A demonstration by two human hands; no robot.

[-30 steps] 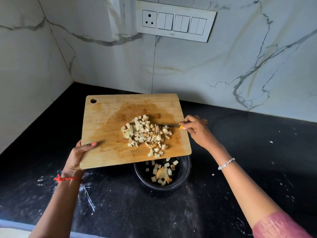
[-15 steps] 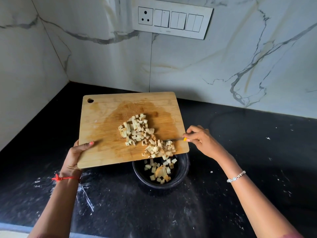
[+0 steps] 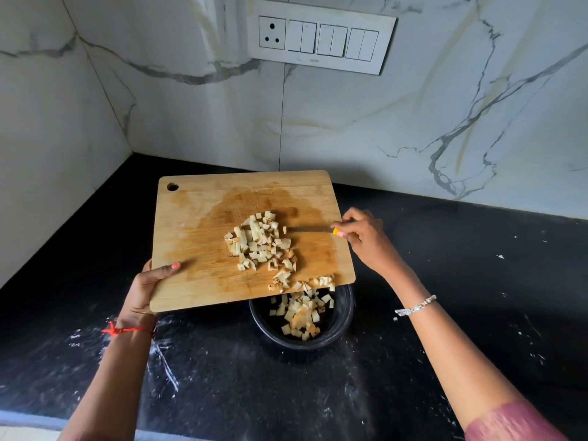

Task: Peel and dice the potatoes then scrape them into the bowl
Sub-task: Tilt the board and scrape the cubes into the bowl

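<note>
Evidently the scraping step is under way, and peeling and dicing look finished. The left hand (image 3: 149, 288) grips the cutting board (image 3: 197, 237) by its near left corner, thumb laid on the top face; the other fingers are hidden underneath, so how they lie cannot be told. The board hangs tilted above the black counter (image 3: 445, 281), its near right corner over the dark bowl (image 3: 345, 316). Most of the diced potato (image 3: 259, 241) sits heaped mid-board, a few cubes lie at the near edge right above the bowl, and some are already inside it. The right hand (image 3: 366, 240) pinches the yellow handle of a knife (image 3: 308, 229) between curled fingers (image 3: 342, 226), the blade lying flat across the board just behind the heap. The main risk, as I judge it, is spillage: only the board's corner overlaps the bowl, so a sweep aimed too far left would send cubes over the edge onto the counter. The board looks wet where the potato was cut, so the heap may slide in one rush if tilted more steeply and overshoot the rim. A one-handed hold at a corner also leaves the board free to twist under the knife's push.
</note>
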